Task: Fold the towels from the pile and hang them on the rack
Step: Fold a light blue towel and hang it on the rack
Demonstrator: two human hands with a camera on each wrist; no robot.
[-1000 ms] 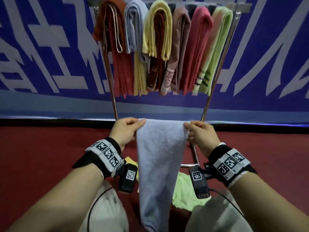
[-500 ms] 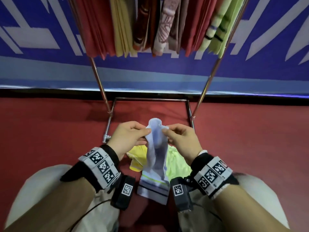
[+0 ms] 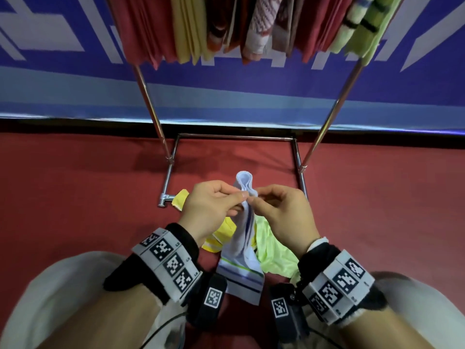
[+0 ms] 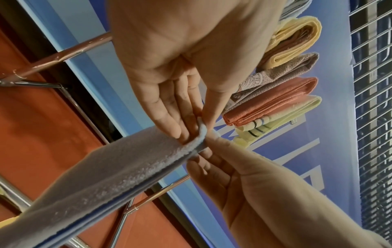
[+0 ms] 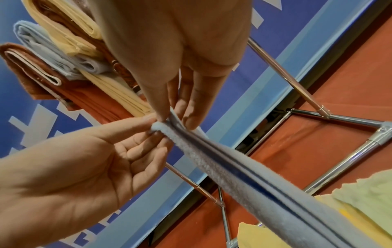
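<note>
Fingertips (image 3: 243, 195) of both hands pinch the top fold of the pale blue towel (image 3: 242, 248), centre frame. Left hand (image 3: 211, 205) and right hand (image 3: 284, 215) sit almost thumb to thumb. Towel is doubled lengthwise, striped end hanging at lower centre. Yellow towel (image 3: 221, 233) and green towel (image 3: 271, 250) are heaped on red floor (image 3: 75, 197) behind it. Rack (image 3: 151, 104) is above, with hung towels (image 3: 191, 26) along the top edge.

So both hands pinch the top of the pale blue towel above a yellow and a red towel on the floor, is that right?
Nearly: beside the yellow towel lies a light green towel, not a red one; the head view shows it.
</note>
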